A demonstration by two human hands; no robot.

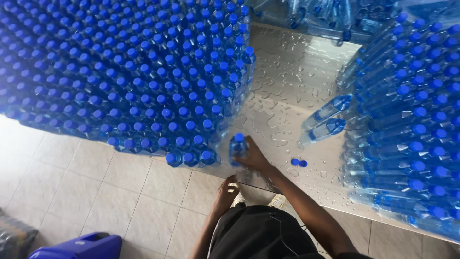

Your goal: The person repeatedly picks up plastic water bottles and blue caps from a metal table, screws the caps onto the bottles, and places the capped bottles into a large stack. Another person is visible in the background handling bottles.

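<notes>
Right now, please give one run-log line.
right hand: grips upright bottle | left hand: empty, at table edge | loose caps nearby

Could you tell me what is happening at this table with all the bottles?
A person stands at a wet metal table. Their right hand grips an upright blue-capped bottle beside the big block of standing bottles. The left hand rests at the table's edge, holding nothing. Two loose blue caps lie nearby.

The right arm stretches forward and slightly left, elbow nearly straight, and the right hand [252, 156] has its fingers curled closed in a grip. The left arm hangs lower and closer to the body, its left hand [226, 192] relaxed, fingers loosely bent, pointing forward, holding nothing.
</notes>
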